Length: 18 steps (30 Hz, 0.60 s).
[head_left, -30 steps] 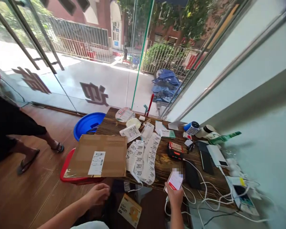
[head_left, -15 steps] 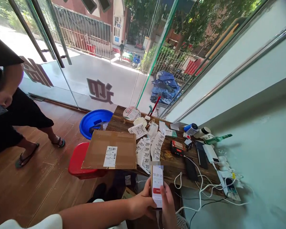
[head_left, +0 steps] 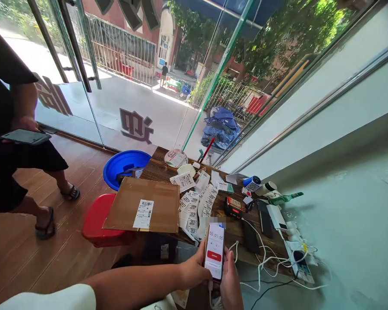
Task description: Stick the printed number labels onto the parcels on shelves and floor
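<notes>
Fingers of both hands, left hand (head_left: 194, 272) and right hand (head_left: 229, 282), clasp a phone (head_left: 214, 251) before the label-strewn table (head_left: 226, 215).

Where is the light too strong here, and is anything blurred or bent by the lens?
Head view: the sunlit pavement outside is washed out to white; the door frames lean and curve from the wide lens; a pixelated patch sits just above the phone, held by the left hand and right hand; its screen reads sharply.

Wooden table (head_left: 155, 168) bears cardboard box (head_left: 123, 207), label strips (head_left: 194, 207), red-black device (head_left: 233, 206).
</notes>
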Available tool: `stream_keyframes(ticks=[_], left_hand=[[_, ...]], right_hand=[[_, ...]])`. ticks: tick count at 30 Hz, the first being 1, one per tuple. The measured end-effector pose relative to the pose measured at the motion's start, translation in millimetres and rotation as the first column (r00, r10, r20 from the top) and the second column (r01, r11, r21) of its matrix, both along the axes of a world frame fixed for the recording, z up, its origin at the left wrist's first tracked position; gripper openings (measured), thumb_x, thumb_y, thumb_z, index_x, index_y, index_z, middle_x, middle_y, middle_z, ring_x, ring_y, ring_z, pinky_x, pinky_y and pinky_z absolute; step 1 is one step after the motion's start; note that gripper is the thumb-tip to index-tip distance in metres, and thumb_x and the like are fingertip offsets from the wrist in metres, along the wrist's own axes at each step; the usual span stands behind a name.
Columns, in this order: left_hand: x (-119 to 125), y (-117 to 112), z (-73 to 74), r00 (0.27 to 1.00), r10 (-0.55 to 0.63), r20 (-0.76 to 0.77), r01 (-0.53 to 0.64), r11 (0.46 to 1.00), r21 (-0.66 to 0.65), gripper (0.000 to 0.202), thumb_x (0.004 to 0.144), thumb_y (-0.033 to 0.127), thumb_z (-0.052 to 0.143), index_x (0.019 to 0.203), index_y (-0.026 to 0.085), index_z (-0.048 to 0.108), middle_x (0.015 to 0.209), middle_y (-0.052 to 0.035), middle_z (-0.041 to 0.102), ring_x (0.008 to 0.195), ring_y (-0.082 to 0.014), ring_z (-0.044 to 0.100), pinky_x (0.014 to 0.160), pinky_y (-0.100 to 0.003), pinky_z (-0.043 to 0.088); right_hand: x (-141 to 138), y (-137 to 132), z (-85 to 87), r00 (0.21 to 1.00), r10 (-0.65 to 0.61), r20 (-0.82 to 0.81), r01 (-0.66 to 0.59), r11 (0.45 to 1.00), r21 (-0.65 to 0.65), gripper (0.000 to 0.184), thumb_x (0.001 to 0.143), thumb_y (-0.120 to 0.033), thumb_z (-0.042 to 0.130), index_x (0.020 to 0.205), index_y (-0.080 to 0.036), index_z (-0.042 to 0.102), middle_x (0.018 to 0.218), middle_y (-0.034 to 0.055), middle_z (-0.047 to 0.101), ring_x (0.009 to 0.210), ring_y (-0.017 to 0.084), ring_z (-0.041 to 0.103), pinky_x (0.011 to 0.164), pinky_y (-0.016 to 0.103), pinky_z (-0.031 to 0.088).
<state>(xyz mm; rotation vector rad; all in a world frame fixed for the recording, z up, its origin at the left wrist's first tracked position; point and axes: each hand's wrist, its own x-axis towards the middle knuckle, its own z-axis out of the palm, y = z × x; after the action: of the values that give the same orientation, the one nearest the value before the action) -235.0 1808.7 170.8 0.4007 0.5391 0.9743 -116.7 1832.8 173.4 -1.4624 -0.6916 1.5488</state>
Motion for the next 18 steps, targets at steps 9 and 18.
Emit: stream_keyframes(ticks=[9, 18], left_hand=[[18.4, 10.0, 11.8, 0.993, 0.115, 0.04, -0.107, 0.978, -0.177, 0.095, 0.043, 0.011, 0.05, 0.133, 0.034, 0.033, 0.107, -0.0049, 0.055, 0.079, -0.0209, 0.057, 0.068, -0.038, 0.045], [23.9, 2.5, 14.6, 0.955, 0.297, -0.001, -0.289, 0.928, -0.237, 0.102, 0.05, 0.018, 0.05, 0.143, 0.034, 0.013, 0.102, -0.0033, 0.058, 0.069, -0.0162, 0.056, 0.06, -0.029, 0.043]], right_hand=[[28.3, 16.7, 5.9, 0.987, 0.15, 0.048, -0.152, 0.988, 0.036, 0.075, 0.058, -0.063, 0.073, 0.116, -0.02, 0.053, 0.098, 0.0071, 0.073, 0.092, 0.028, 0.068, 0.074, 0.037, 0.055], [14.5, 29.7, 1.3, 0.953, 0.293, 0.08, -0.301, 0.944, 0.133, 0.058, 0.053, -0.055, 0.077, 0.095, -0.017, 0.064, 0.09, 0.0078, 0.074, 0.082, 0.028, 0.068, 0.076, 0.037, 0.054]])
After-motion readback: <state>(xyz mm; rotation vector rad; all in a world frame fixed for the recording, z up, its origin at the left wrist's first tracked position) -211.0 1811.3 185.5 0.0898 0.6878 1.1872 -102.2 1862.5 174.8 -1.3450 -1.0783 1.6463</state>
